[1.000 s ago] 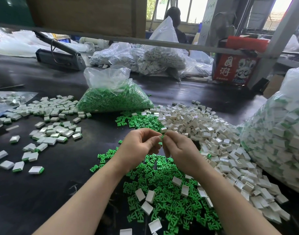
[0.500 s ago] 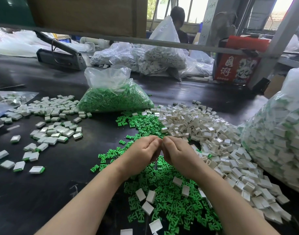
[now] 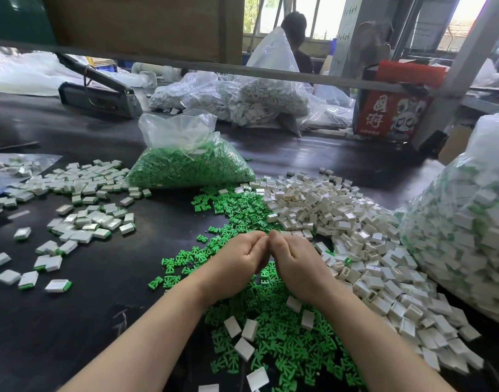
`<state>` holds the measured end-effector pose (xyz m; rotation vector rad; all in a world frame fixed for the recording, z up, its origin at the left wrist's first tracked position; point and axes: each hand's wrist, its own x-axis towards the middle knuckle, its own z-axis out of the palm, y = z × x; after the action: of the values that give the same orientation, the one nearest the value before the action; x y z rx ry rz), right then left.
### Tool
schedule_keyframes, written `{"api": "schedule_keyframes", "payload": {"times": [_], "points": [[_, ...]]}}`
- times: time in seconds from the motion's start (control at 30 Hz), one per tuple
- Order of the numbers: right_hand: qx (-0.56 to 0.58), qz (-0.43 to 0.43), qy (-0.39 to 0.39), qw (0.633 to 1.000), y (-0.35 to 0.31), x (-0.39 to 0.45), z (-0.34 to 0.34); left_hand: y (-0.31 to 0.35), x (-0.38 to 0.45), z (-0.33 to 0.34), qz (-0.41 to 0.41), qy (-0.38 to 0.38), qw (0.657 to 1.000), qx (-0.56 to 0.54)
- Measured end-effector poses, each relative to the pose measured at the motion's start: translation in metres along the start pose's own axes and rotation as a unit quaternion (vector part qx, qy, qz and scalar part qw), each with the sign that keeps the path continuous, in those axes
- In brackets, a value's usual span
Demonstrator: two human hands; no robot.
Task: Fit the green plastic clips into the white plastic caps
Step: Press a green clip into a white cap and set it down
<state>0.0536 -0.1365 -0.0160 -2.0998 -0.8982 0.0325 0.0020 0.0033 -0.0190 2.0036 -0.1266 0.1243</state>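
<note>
- Left hand (image 3: 237, 260) and right hand (image 3: 295, 264) are meeting fingertip to fingertip at frame centre, fingers curled inward; whatever they are pinching is hidden behind the fingers, so I cannot tell whether each is gripping a piece.
- Judged step: a clip is probably being pressed into a cap between the fingertips.
- Loose green clips (image 3: 273, 329) are lying spread on the worktop (image 3: 101, 321) directly under and below the hands, with a few white caps on top of them.
- Unfitted white caps (image 3: 341, 222) are heaping just right of the hands, running toward lower right.
- Finished pieces (image 3: 81, 219), white with a green edge showing, are lying scattered at left of frame; many done.
- Bag of green clips (image 3: 191, 165) is sitting above centre, still full.
- Large bag at the right edge (image 3: 469, 222) is showing white and green parts, likely assembled stock.
- Judgement: well under way, much remaining.
</note>
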Motion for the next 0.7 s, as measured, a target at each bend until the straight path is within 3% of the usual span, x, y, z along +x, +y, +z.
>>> {"api": "schedule_keyframes", "payload": {"times": [0.17,0.4,0.57,0.7], "points": [[0.036,0.009,0.015,0.999,0.002,0.001,0.001,0.005,-0.002,-0.002,-0.018,0.023,0.993,-0.115],[-0.045,-0.063,0.037,0.996,0.002,0.000,-0.002,0.007,0.000,-0.006,-0.120,-0.002,0.973,-0.197],[-0.009,-0.085,0.059,0.995,0.002,0.001,-0.009,0.006,0.001,-0.009,-0.143,-0.020,0.947,-0.288],[-0.034,-0.131,0.080,0.988,0.001,0.000,-0.010,0.009,0.001,-0.014,-0.166,-0.090,0.898,-0.398]]}}
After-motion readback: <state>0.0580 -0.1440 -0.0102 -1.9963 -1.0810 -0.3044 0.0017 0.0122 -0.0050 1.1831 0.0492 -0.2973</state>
